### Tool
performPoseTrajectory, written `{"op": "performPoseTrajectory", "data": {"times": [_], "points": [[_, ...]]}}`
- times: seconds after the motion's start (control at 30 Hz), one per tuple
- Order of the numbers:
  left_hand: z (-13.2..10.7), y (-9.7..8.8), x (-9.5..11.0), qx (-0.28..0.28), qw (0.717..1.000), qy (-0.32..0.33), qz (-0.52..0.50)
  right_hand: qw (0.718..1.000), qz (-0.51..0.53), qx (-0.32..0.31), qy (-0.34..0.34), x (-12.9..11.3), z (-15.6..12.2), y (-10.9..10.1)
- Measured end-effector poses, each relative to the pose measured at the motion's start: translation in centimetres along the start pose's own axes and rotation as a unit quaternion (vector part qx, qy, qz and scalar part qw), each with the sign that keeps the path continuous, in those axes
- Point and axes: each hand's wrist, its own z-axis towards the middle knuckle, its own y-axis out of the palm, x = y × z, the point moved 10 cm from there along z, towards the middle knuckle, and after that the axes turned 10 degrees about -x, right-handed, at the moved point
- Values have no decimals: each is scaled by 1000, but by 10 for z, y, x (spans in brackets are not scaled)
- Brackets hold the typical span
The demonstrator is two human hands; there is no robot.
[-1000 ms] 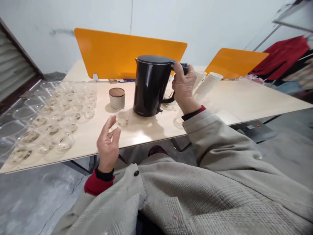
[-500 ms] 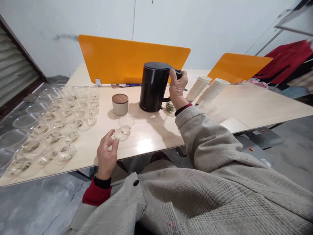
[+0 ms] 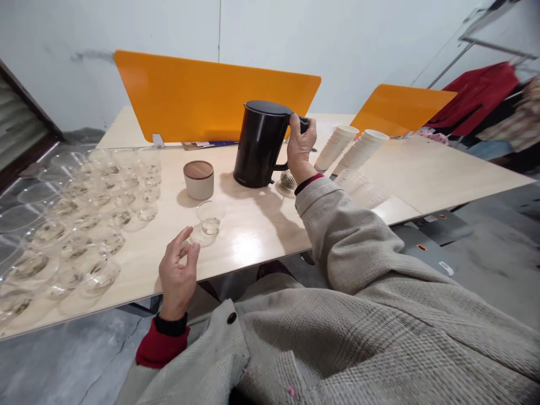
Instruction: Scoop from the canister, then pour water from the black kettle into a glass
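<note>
My right hand [image 3: 300, 147] is wrapped round the handle of a black electric kettle [image 3: 259, 144], which stands upright on the pale wooden table [image 3: 253, 225]. My left hand [image 3: 177, 271] hovers at the table's near edge, fingers loosely curled and apart, holding nothing. Just beyond it sits a small clear glass [image 3: 210, 216] with a little liquid in the bottom. A beige jar with a wooden lid [image 3: 198, 179] stands left of the kettle.
Several rows of small glasses [image 3: 84, 208] with dark bits in them cover the table's left side. Two stacks of paper cups [image 3: 350, 149] lie on their sides right of the kettle. Orange dividers [image 3: 211, 95] stand behind. Red clothing [image 3: 481, 95] hangs at far right.
The kettle has gone from close above the small glass back onto the table farther away, still in my right hand. My left hand has dropped slightly toward the table edge.
</note>
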Motion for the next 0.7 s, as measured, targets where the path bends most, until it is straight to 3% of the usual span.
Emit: {"op": "performPoseTrajectory", "data": {"times": [0.2,0.33,0.43,0.5,0.6,0.7], "points": [[1,1,1,-6,1000,9,-12,997,-56,-11,44,6,4,-3],[5,1,-2,-8,999,0,-44,990,-127,-41,37,-26,-20,-15],[12,2,-7,-22,998,-23,-56,987,-154,-43,-28,-76,-68,-30],[18,2,-10,-29,998,-25,-59,984,-150,-64,-73,-98,-110,-30],[31,2,-15,-33,998,-17,-58,983,-93,-146,-65,-85,-174,-5],[45,6,-23,-46,997,-11,-53,969,37,-241,-32,-50,-226,32]]}}
